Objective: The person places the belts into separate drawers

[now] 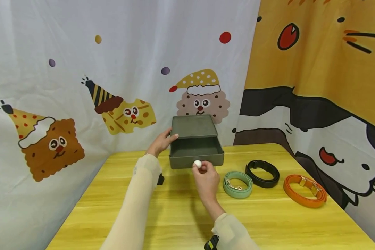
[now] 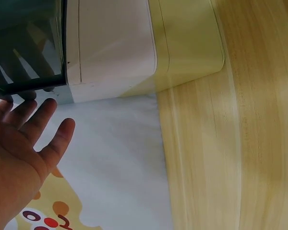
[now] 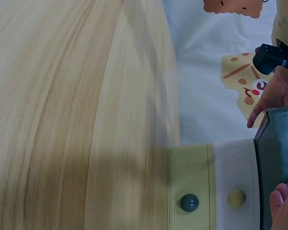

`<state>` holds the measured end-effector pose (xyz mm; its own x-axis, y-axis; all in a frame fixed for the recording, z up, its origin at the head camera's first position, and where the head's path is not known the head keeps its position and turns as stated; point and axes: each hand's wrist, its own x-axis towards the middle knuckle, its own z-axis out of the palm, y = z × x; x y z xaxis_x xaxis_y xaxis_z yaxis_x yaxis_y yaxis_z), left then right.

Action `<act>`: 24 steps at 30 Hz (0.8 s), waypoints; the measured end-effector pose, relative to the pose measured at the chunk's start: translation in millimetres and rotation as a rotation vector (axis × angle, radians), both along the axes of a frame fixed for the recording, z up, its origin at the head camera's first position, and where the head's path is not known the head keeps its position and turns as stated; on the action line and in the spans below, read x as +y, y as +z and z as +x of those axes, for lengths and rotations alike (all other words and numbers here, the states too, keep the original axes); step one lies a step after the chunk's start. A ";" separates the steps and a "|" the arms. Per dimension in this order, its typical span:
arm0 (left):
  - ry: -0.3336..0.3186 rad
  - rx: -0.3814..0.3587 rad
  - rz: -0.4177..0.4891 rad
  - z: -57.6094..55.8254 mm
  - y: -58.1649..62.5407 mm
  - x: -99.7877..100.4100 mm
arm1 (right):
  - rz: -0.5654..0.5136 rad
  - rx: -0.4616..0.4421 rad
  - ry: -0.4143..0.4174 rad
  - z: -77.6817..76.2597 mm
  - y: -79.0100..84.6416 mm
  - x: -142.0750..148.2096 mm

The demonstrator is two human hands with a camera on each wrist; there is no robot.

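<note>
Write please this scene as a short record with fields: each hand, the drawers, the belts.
Left hand: the hand is at the left side of the drawer unit; contact unclear
Right hand: this hand pinches the white knob
Top drawer: grey-green, open
Lower drawers: white, yellow
Belts: green, black, orange; coiled on table

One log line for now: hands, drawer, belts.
left hand: at drawer unit side | right hand: pinching white knob | grey drawer: open | green belt, black belt, orange belt: coiled on table
</note>
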<state>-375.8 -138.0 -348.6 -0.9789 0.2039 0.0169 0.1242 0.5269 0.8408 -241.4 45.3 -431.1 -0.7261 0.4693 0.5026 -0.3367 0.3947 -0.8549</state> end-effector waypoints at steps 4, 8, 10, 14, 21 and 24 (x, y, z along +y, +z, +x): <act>-0.001 0.012 -0.002 -0.4 1.7 -1.0 | -0.002 0.008 0.004 -0.6 0.5 -0.3; -0.008 0.012 -0.004 0.3 1.7 -1.7 | -0.008 0.001 0.009 0.5 0.0 -0.2; -0.010 0.014 0.000 0.5 1.6 -1.4 | -0.009 0.000 0.010 0.9 -0.2 0.1; -0.009 0.020 0.007 1.4 1.5 -0.5 | -0.007 0.006 0.009 0.5 -0.3 0.8; -0.003 0.013 0.001 1.4 0.0 -1.1 | -0.016 -0.004 0.015 0.9 -1.2 0.1; 0.000 0.014 -0.001 1.5 -0.4 -1.1 | -0.015 -0.008 0.015 1.3 -1.0 -0.2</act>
